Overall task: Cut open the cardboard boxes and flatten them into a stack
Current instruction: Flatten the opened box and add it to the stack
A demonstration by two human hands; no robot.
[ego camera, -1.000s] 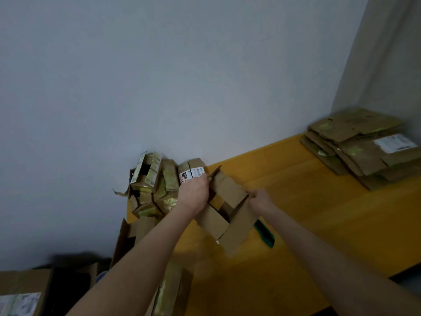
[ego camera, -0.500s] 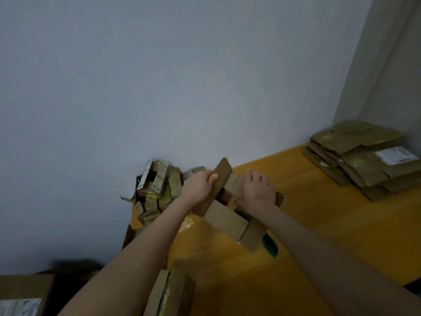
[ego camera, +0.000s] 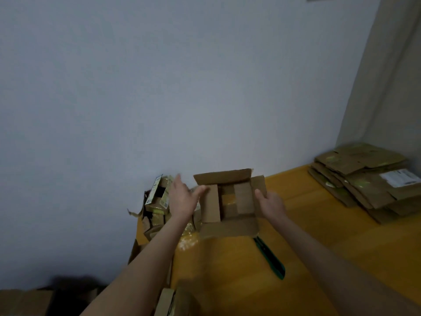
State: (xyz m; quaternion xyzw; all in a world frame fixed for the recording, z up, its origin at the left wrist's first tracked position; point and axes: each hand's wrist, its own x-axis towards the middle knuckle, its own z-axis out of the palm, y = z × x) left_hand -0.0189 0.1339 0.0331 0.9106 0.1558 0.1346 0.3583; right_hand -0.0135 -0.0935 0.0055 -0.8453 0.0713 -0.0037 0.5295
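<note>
Between the two hands, a small cardboard box (ego camera: pixel 229 202) now stands on the yellow table (ego camera: pixel 319 247) with all four top flaps splayed outward and its inside open to view. Half a second ago both hands were clamped on it as it hung tilted in the air; now it has been turned mouth-up and set down, and the grip has loosened. The left hand (ego camera: pixel 182 197) is spread wide, fingers extended, with only the thumb side touching the left flap, so it holds nothing. The right hand (ego camera: pixel 271 205) is also mostly open, its fingertips resting against the right flap without closing round it. By my reading the box is cut open but not yet collapsed: its walls are upright, so the flattening step remains, probably by pressing opposite corners together. Just nearer than the right hand, partly under the box's near flap, lies a green-handled cutter (ego camera: pixel 271 258), untouched. Just beyond the left hand sits a heap of unopened boxes (ego camera: pixel 159 201) against the wall, so plenty of work is left. Well to the right of the right hand, the stack of flattened boxes (ego camera: pixel 369 181) waits in the corner for this one.
</note>
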